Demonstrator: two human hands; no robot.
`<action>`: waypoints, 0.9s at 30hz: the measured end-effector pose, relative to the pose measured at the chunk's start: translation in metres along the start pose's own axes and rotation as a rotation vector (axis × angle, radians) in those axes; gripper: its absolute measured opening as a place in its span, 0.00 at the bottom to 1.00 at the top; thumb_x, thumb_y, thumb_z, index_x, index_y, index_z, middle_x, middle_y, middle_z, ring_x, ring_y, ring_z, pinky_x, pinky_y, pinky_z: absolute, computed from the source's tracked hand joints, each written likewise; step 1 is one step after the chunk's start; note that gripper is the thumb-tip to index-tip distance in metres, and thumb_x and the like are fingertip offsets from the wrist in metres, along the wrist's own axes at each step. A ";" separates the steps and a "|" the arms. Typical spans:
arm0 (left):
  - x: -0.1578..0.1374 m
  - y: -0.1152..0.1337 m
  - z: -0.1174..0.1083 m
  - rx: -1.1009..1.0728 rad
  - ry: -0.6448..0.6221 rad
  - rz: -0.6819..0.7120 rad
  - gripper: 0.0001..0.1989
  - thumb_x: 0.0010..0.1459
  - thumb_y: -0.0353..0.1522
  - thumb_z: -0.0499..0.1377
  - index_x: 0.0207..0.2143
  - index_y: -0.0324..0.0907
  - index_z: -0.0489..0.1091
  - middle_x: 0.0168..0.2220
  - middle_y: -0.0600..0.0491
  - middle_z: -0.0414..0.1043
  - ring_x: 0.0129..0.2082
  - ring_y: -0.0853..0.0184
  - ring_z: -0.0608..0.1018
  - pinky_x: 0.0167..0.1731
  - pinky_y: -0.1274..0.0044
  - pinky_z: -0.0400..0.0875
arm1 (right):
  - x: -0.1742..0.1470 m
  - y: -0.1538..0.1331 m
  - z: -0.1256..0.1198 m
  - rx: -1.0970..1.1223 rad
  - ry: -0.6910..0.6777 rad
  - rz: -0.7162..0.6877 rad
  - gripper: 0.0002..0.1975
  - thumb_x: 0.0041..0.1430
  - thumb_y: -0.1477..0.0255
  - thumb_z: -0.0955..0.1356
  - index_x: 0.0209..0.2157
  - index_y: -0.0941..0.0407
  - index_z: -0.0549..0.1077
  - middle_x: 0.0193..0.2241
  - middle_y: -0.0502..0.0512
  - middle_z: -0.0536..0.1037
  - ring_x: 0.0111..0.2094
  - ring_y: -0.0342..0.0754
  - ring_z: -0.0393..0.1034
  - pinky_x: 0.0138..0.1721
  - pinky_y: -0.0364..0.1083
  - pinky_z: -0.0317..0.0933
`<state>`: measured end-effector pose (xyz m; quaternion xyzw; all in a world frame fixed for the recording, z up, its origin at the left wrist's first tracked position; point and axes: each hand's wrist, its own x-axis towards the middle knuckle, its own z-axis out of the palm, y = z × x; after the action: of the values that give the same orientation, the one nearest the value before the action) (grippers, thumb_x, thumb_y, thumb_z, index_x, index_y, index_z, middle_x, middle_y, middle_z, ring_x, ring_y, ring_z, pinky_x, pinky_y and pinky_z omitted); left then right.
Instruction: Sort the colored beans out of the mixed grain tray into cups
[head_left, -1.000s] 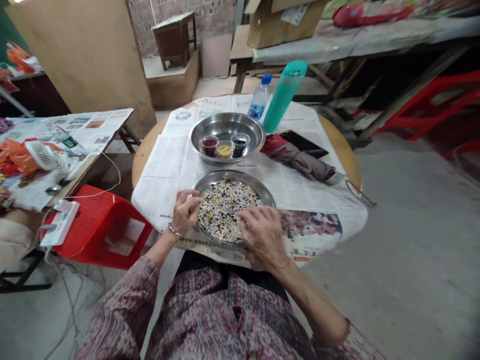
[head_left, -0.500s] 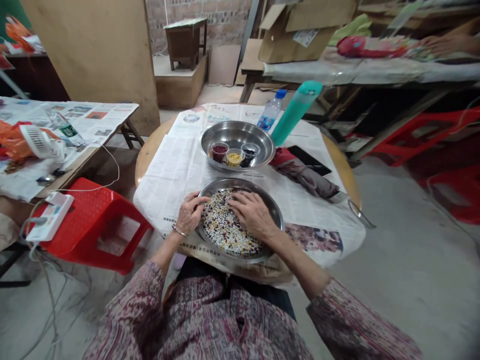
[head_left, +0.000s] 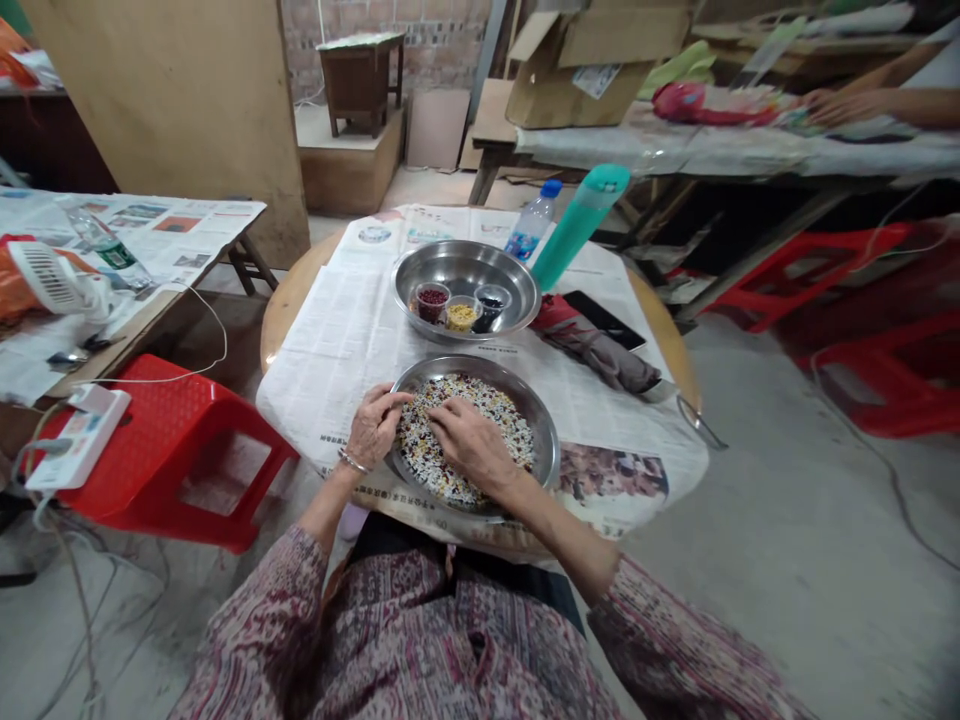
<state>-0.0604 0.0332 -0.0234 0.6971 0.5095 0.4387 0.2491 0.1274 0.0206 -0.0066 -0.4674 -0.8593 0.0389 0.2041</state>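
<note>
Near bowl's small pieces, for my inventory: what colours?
Small pieces: mostly white, some yellow and dark; head view.

Left grip half-curled; right grip palm-down, fingers bent, both forearms angled inward.

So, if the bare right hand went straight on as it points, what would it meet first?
Probably the bare left hand, at the rim of the nearer round silver metal basin; lower down, the small white, yellow and dark pieces. Depth is unclear.

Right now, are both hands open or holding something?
Left hand: partly curled at the near bowl; grip unclear.
Right hand: bunched over the mixed beads; anything pinched is hidden.
</note>
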 end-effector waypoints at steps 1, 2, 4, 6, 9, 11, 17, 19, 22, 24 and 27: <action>0.000 0.000 0.000 0.000 0.000 0.003 0.13 0.62 0.26 0.53 0.42 0.42 0.77 0.48 0.49 0.72 0.51 0.65 0.74 0.57 0.70 0.68 | 0.000 -0.005 0.000 0.020 -0.020 -0.049 0.10 0.66 0.72 0.62 0.41 0.54 0.74 0.38 0.57 0.74 0.42 0.49 0.67 0.42 0.47 0.63; 0.000 0.001 0.000 -0.001 0.001 0.006 0.13 0.62 0.26 0.52 0.42 0.42 0.77 0.48 0.49 0.72 0.50 0.65 0.74 0.56 0.70 0.68 | 0.001 -0.008 0.001 0.039 -0.033 -0.091 0.09 0.66 0.73 0.62 0.40 0.54 0.74 0.38 0.57 0.74 0.42 0.49 0.68 0.43 0.47 0.64; 0.000 0.001 -0.001 -0.001 0.008 0.005 0.13 0.62 0.26 0.52 0.41 0.42 0.77 0.47 0.49 0.73 0.50 0.65 0.74 0.56 0.70 0.68 | 0.002 -0.008 0.000 0.066 -0.033 -0.127 0.10 0.66 0.74 0.61 0.39 0.54 0.74 0.38 0.57 0.74 0.42 0.49 0.68 0.43 0.47 0.64; -0.001 0.001 -0.001 -0.002 0.013 -0.002 0.13 0.62 0.26 0.52 0.41 0.42 0.77 0.47 0.49 0.73 0.51 0.65 0.74 0.56 0.71 0.69 | 0.004 -0.001 -0.001 0.065 0.003 -0.072 0.10 0.65 0.76 0.61 0.40 0.54 0.74 0.38 0.57 0.74 0.41 0.49 0.68 0.43 0.47 0.64; -0.001 0.001 -0.001 -0.013 0.010 -0.019 0.13 0.62 0.27 0.53 0.40 0.42 0.77 0.47 0.49 0.72 0.51 0.65 0.74 0.56 0.71 0.69 | 0.005 0.014 -0.003 0.043 0.032 0.056 0.09 0.64 0.76 0.63 0.39 0.55 0.75 0.36 0.57 0.74 0.40 0.50 0.68 0.41 0.47 0.63; -0.001 0.001 -0.001 -0.015 0.005 -0.026 0.13 0.62 0.26 0.53 0.40 0.42 0.77 0.48 0.49 0.72 0.51 0.65 0.74 0.55 0.71 0.69 | 0.003 0.020 -0.005 0.065 -0.003 0.064 0.09 0.64 0.76 0.63 0.37 0.55 0.75 0.35 0.56 0.75 0.39 0.49 0.69 0.40 0.46 0.63; -0.002 0.001 0.000 0.009 0.005 -0.021 0.14 0.60 0.25 0.52 0.40 0.43 0.77 0.48 0.49 0.72 0.52 0.65 0.74 0.57 0.71 0.68 | -0.001 0.016 -0.013 0.101 -0.121 -0.114 0.08 0.65 0.75 0.63 0.35 0.54 0.74 0.31 0.52 0.75 0.35 0.46 0.69 0.38 0.43 0.59; -0.002 0.001 -0.001 0.013 0.001 -0.023 0.14 0.60 0.24 0.53 0.40 0.43 0.77 0.48 0.49 0.72 0.52 0.65 0.73 0.57 0.71 0.67 | 0.001 0.019 -0.016 0.072 -0.158 -0.143 0.08 0.64 0.75 0.63 0.34 0.55 0.74 0.30 0.52 0.76 0.33 0.45 0.69 0.36 0.43 0.59; -0.002 0.002 -0.002 0.013 -0.008 -0.021 0.14 0.60 0.24 0.52 0.40 0.42 0.77 0.48 0.49 0.72 0.52 0.64 0.73 0.57 0.71 0.67 | 0.005 0.028 -0.022 -0.019 -0.151 -0.124 0.08 0.63 0.76 0.64 0.33 0.55 0.74 0.31 0.54 0.77 0.33 0.46 0.70 0.34 0.44 0.58; -0.002 0.003 -0.002 0.011 -0.007 -0.022 0.14 0.61 0.24 0.52 0.40 0.42 0.77 0.48 0.49 0.72 0.52 0.65 0.74 0.56 0.71 0.68 | 0.007 0.035 -0.025 -0.059 -0.138 -0.096 0.07 0.61 0.76 0.65 0.32 0.55 0.74 0.30 0.54 0.77 0.32 0.47 0.70 0.33 0.44 0.58; -0.002 0.004 -0.003 -0.006 -0.007 -0.033 0.14 0.61 0.24 0.52 0.40 0.43 0.77 0.48 0.49 0.72 0.51 0.65 0.74 0.56 0.72 0.68 | 0.012 0.044 -0.030 -0.002 -0.071 -0.026 0.07 0.61 0.75 0.65 0.33 0.53 0.75 0.31 0.53 0.79 0.33 0.47 0.72 0.34 0.44 0.60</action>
<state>-0.0611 0.0294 -0.0197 0.6894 0.5187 0.4335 0.2602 0.1678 0.0511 0.0127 -0.4546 -0.8721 0.0519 0.1734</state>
